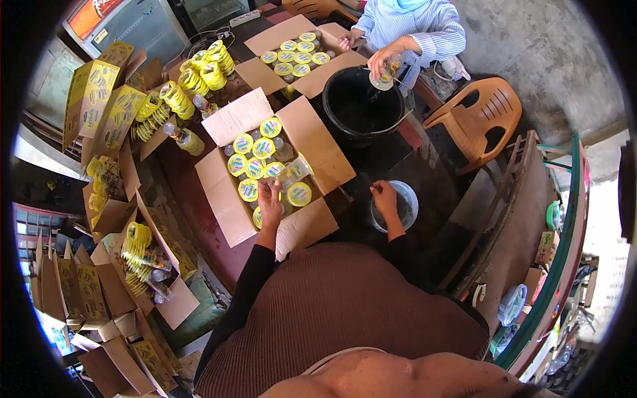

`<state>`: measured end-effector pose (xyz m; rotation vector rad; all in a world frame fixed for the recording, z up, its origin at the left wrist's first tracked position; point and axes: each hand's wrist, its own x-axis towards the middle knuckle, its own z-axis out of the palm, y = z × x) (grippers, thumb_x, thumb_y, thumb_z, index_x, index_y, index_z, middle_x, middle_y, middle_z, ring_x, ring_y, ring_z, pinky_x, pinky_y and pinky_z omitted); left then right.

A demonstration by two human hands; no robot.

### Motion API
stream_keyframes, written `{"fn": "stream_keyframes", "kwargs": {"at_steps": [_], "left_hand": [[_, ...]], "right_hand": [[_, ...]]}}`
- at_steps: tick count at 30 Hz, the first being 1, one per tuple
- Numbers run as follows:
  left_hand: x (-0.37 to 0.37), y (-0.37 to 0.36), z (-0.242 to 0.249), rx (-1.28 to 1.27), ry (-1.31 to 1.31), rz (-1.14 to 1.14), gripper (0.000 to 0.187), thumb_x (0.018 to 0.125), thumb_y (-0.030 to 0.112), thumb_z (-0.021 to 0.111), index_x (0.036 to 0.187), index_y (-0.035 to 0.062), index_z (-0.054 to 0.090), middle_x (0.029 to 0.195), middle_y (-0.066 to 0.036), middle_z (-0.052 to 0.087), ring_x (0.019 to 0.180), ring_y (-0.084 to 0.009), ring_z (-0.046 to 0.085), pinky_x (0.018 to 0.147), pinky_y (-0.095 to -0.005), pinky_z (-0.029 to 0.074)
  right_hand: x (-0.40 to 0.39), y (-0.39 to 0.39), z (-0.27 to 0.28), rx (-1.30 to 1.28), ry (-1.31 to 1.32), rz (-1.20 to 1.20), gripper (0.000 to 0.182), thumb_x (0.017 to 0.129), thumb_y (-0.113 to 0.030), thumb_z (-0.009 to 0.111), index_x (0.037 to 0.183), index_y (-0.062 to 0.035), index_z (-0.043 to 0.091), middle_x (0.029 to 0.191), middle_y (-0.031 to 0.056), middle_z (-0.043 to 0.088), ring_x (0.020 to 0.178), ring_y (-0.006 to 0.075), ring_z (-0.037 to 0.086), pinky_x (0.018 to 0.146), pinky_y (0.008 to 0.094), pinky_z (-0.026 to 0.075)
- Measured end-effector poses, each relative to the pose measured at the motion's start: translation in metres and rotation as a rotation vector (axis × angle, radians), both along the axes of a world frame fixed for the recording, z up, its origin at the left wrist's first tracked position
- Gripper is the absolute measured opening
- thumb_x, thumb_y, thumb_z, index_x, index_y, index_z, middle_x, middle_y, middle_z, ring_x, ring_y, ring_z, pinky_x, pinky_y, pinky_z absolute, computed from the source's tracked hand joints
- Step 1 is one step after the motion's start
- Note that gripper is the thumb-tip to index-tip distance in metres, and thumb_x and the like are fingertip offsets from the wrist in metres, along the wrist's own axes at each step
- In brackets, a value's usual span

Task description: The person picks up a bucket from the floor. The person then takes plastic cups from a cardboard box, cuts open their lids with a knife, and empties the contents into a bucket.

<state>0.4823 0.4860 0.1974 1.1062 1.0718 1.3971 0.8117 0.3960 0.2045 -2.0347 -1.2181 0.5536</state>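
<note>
My left hand (268, 204) is over an open cardboard box (324, 147), fingers pinched on the near end of a clear plastic bottle (293, 174), which lies tilted over the box's contents. Below it, in the box, stand rows of containers with round yellow labelled tops (263, 148), with clear bottle caps showing between them. My right hand (385, 199) hangs above the left side of a pale blue bucket (413, 204). Its fingers are curled together, and whatever they may hold is too small to make out.
Across from me a person (415, 30) in a striped shirt holds a clear container over a large black bucket (328, 106). A second filled box (338, 63) is behind mine. Yellow stacks (176, 99) and cartons (119, 119) crowd the left. An orange chair (488, 109) stands right.
</note>
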Motion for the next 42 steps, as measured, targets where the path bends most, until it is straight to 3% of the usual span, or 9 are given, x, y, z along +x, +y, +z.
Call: {"fn": "stream_keyframes", "kwargs": {"at_steps": [1,3,9,11,20,22,29,34,42], "left_hand": [[-0.001,0.002,0.0,0.008,-0.002,0.002,0.021,0.097,0.016,0.056,0.114,0.0056,0.05,0.102,-0.003,0.059,0.095,-0.0118,0.057,0.087,-0.0304,0.046],[-0.002,0.008,0.004,-0.146,-0.457,-0.083,0.023,0.096,0.021,0.057,0.114,0.0077,0.05,0.108,-0.005,0.06,0.099,-0.0142,0.058,0.092,-0.0314,0.046],[-0.017,-0.011,0.029,-0.346,-0.68,-0.294,0.041,0.092,0.024,0.063,0.126,0.0068,0.046,0.125,-0.01,0.054,0.114,-0.0223,0.055,0.105,-0.0421,0.042],[-0.016,-0.018,0.036,-0.345,-0.729,-0.432,0.046,0.082,0.01,0.068,0.121,0.0049,0.044,0.121,-0.011,0.055,0.11,-0.0246,0.057,0.103,-0.0412,0.043],[-0.014,-0.025,0.056,-0.412,-0.371,-0.603,0.068,0.072,-0.003,0.07,0.131,0.0029,0.038,0.115,-0.01,0.057,0.105,-0.0242,0.06,0.096,-0.0368,0.046],[-0.016,-0.021,0.053,-0.209,-0.134,-0.632,0.063,0.071,-0.002,0.073,0.127,0.0036,0.044,0.111,-0.008,0.059,0.103,-0.0222,0.06,0.091,-0.035,0.049],[-0.017,-0.019,0.065,-0.299,-0.211,-0.521,0.052,0.069,-0.002,0.077,0.116,0.0046,0.055,0.106,-0.006,0.062,0.102,-0.0163,0.059,0.084,-0.0323,0.051],[-0.009,-0.01,0.061,0.017,0.141,-0.502,0.057,0.074,0.001,0.078,0.124,0.0027,0.05,0.114,-0.006,0.062,0.103,-0.0158,0.06,0.09,-0.0326,0.05],[-0.002,-0.01,0.091,0.09,0.151,-0.497,0.055,0.073,0.001,0.078,0.122,0.003,0.052,0.112,-0.006,0.063,0.103,-0.0156,0.06,0.091,-0.0328,0.049]], "right_hand": [[-0.001,0.002,-0.001,0.008,-0.002,0.002,0.014,0.082,-0.01,0.069,0.092,-0.0016,0.063,0.089,0.0132,0.059,0.083,0.03,0.06,0.075,0.0398,0.048],[-0.007,0.005,0.003,0.066,0.053,0.017,0.015,0.082,-0.01,0.069,0.092,-0.0015,0.063,0.09,0.0132,0.059,0.083,0.0288,0.06,0.075,0.0386,0.048],[-0.052,0.022,0.054,0.21,0.243,0.143,0.019,0.082,-0.01,0.068,0.095,0.002,0.061,0.089,0.0123,0.061,0.078,0.0236,0.06,0.072,0.0331,0.048],[-0.076,0.027,0.076,0.274,0.245,0.185,0.018,0.083,-0.008,0.067,0.096,0.0031,0.061,0.089,0.012,0.061,0.076,0.0221,0.059,0.07,0.0312,0.047],[-0.121,0.031,0.133,0.364,0.035,0.496,0.015,0.083,-0.001,0.065,0.098,-0.0021,0.066,0.085,0.0105,0.055,0.074,0.0238,0.055,0.064,0.0311,0.044],[-0.124,0.03,0.141,0.404,-0.012,0.476,0.015,0.083,0.0,0.064,0.098,-0.0028,0.067,0.086,0.0102,0.055,0.076,0.0242,0.055,0.065,0.0314,0.044],[-0.138,0.028,0.178,0.444,-0.166,0.536,0.028,0.081,0.005,0.06,0.105,-0.0069,0.068,0.087,0.0096,0.055,0.083,0.0266,0.054,0.072,0.0347,0.044],[-0.144,0.029,0.181,0.451,-0.249,0.646,0.035,0.08,0.002,0.06,0.112,-0.0095,0.066,0.09,0.0106,0.056,0.086,0.029,0.055,0.077,0.0385,0.044],[-0.151,0.031,0.183,0.477,-0.309,0.695,0.035,0.08,0.0,0.057,0.111,-0.0102,0.067,0.088,0.0093,0.054,0.085,0.0271,0.055,0.077,0.0385,0.044]]}}
